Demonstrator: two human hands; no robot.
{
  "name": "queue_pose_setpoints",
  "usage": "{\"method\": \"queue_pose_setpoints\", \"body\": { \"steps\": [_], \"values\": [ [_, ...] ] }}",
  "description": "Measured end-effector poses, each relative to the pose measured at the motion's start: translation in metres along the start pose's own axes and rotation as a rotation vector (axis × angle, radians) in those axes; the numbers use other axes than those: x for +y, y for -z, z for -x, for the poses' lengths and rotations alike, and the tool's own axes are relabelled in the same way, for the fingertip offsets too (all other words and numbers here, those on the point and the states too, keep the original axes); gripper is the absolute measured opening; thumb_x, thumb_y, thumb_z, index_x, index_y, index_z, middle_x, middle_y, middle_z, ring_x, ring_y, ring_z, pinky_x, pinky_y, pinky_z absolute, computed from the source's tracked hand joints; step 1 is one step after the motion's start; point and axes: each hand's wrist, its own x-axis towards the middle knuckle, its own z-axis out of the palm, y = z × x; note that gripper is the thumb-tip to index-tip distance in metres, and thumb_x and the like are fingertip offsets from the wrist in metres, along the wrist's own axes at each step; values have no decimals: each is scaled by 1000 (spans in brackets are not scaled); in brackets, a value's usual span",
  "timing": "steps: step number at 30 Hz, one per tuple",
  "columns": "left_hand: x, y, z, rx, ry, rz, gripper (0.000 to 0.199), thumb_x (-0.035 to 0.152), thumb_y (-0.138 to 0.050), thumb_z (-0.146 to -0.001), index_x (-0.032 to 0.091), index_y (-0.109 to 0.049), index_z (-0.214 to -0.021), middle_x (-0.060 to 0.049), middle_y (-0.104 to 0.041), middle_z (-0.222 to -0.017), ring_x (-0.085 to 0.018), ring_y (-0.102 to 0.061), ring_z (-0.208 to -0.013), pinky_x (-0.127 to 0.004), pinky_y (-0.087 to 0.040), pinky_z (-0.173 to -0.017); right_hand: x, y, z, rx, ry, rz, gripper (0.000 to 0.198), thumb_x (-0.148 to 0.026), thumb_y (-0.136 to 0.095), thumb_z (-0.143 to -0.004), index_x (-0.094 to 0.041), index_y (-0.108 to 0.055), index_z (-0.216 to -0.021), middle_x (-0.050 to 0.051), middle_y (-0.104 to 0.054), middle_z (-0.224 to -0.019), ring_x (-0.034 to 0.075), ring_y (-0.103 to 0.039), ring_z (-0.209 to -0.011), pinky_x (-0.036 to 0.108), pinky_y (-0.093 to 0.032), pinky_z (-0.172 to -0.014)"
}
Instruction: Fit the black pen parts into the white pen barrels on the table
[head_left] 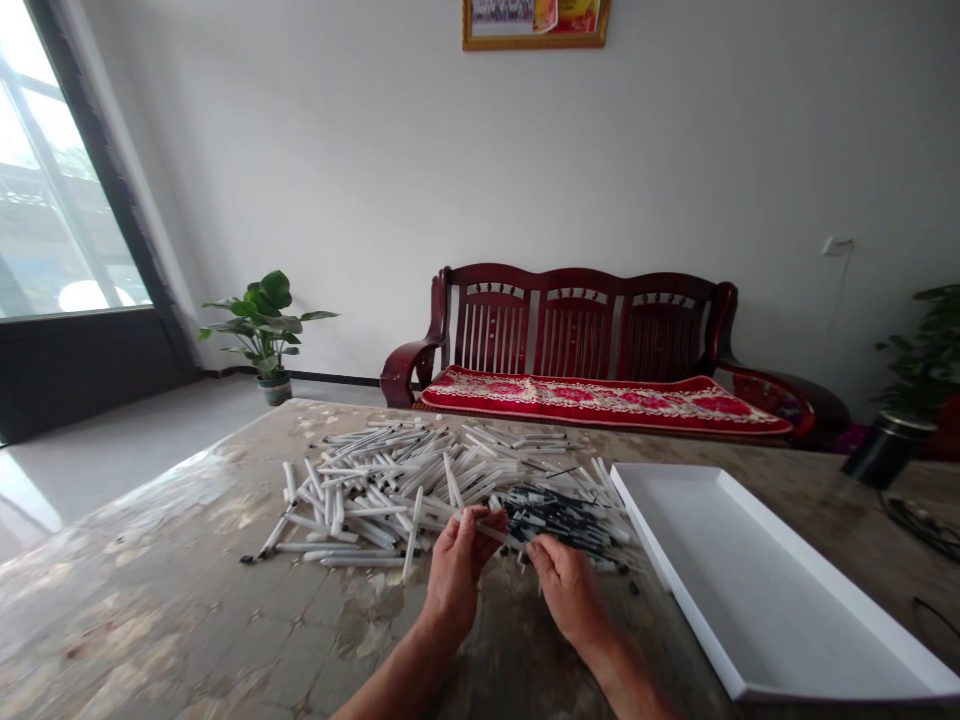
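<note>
Low at frame centre, left hand (pixel 454 568) and right hand (pixel 568 588) jointly pinched one pen (pixel 502 537); the next move seemingly needed aligned grips.

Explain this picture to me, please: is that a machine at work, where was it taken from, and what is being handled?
No machine here: these are a person's own bare left hand and right hand. The single picture comes from a camera worn on that person's head, looking forward and down. Between them, the hands hold a slim pale stick, perhaps part of a pen; the fingers hide some of it.

On the patterned table lies a loose pile of white pen-like sticks, with a cluster of dark ones just beyond the hands. To the right is a shallow white tray. Behind the table stands a wooden sofa.
</note>
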Motion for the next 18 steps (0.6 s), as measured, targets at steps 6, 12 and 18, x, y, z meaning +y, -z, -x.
{"method": "queue_pose_setpoints", "body": {
  "steps": [6, 12, 18],
  "values": [
    [-3, -2, 0, 121, 63, 74, 30, 41, -77, -76, 17, -61, -84, -11, -78, -86, -23, -75, -81, -32, -60, -72, -5, 1, -1, 176, 252, 80, 38, -34, -38, -102, -20, -68, -85, 6, -71, -78, 19, -65, -76, 26, -41, -70],
    [1, 1, -1, 139, 72, 85, 31, 41, -77, -75, 17, -59, -82, -9, -77, -79, -23, -75, -75, -31, -59, -67, -12, 3, 2, 146, 223, -26, 35, -38, -41, -100, -21, -68, -86, 7, -70, -79, 21, -62, -79, 30, -43, -73],
    [3, -3, 6, -61, 91, 16, 44, 49, -84, -64, 17, -61, -83, -8, -76, -77, -21, -73, -70, -31, -59, -69, -21, 9, 8, -427, -349, -701, 52, -68, -37, -91, -20, -57, -85, 0, -61, -55, 11, -45, -41, 22, -27, -40]
  ]
}}
